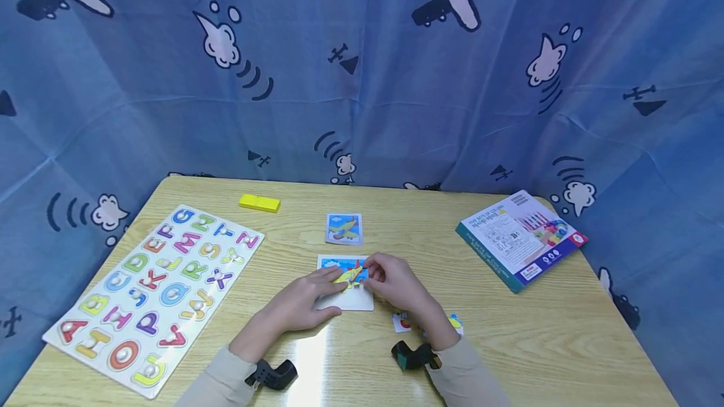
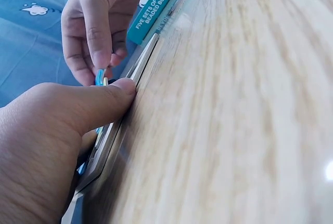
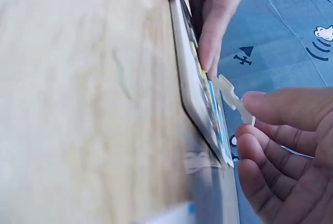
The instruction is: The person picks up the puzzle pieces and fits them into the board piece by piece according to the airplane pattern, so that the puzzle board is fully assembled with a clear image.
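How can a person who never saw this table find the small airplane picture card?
On the light wood-grain table, find the rectangular white puzzle board that the left hand touches. Just beyond it, towards the blue printed curtain, lies a small, four-cornered, mostly blue card showing a yellow airplane. Unlike the board, its picture leaves no blank lower part, and no hand touches it.

A blue airplane-print curtain [image 1: 384, 93] fills the upper frame; below, a pale wood-grain table [image 1: 413, 225], glare [image 1: 308, 363] lower centre.
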`<state>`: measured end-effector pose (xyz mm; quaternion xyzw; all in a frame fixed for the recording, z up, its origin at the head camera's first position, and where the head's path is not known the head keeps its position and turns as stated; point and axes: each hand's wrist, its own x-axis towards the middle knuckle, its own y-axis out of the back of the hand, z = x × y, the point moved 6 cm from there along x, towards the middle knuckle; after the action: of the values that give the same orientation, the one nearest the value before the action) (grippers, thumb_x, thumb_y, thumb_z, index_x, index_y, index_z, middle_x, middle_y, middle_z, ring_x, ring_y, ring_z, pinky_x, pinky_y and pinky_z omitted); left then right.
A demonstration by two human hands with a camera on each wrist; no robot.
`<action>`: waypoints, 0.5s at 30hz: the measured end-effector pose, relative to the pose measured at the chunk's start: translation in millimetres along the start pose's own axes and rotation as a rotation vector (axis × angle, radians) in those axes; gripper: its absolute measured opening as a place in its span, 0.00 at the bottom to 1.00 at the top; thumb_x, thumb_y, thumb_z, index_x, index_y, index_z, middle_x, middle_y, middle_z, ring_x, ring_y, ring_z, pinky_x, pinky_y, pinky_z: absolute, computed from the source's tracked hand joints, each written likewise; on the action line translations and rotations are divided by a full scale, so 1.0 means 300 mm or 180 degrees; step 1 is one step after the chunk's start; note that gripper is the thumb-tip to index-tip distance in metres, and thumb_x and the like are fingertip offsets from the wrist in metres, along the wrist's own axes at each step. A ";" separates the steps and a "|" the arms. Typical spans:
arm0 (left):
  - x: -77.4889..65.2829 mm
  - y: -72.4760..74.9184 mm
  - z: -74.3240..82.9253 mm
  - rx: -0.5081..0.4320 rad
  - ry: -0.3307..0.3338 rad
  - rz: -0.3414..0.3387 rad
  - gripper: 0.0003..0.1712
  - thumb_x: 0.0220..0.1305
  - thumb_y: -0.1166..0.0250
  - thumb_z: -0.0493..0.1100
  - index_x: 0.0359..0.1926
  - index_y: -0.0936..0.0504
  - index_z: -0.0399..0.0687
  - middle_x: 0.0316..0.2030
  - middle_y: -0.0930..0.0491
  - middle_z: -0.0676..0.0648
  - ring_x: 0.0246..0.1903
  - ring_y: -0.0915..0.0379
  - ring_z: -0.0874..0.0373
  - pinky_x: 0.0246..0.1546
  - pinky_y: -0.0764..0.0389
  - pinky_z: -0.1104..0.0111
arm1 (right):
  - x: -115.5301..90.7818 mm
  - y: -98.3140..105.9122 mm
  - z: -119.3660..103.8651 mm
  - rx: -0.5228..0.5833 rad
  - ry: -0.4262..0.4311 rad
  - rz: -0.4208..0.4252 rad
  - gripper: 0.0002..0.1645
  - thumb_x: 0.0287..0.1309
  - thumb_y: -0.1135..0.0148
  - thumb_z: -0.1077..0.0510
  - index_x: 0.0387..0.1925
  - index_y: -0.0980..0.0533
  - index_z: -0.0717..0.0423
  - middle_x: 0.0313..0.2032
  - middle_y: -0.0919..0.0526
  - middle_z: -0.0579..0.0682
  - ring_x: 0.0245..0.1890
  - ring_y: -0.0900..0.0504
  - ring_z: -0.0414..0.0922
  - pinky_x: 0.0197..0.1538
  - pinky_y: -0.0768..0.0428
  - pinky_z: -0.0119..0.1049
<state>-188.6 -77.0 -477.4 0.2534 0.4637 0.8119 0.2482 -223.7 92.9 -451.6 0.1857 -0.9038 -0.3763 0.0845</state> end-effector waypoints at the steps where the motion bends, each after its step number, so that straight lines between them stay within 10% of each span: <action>1: 0.000 0.000 0.000 -0.0002 -0.0005 0.0005 0.29 0.60 0.37 0.57 0.60 0.23 0.51 0.66 0.33 0.47 0.67 0.40 0.52 0.66 0.33 0.59 | 0.002 -0.004 0.001 -0.0025 0.0009 -0.0008 0.11 0.54 0.33 0.61 0.40 0.22 0.58 0.28 0.25 0.43 0.28 0.28 0.39 0.29 0.25 0.26; 15: -0.001 0.002 0.003 -0.0022 -0.0027 0.0016 0.29 0.61 0.37 0.57 0.60 0.23 0.50 0.66 0.33 0.46 0.68 0.40 0.52 0.66 0.33 0.59 | 0.003 -0.023 -0.005 -0.0164 0.0058 -0.0071 0.09 0.55 0.33 0.60 0.38 0.21 0.59 0.26 0.24 0.43 0.27 0.27 0.37 0.29 0.25 0.25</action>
<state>-187.9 -77.0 -476.6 0.2572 0.4593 0.8130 0.2489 -222.3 87.2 -455.5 0.1969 -0.8909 -0.3986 0.0932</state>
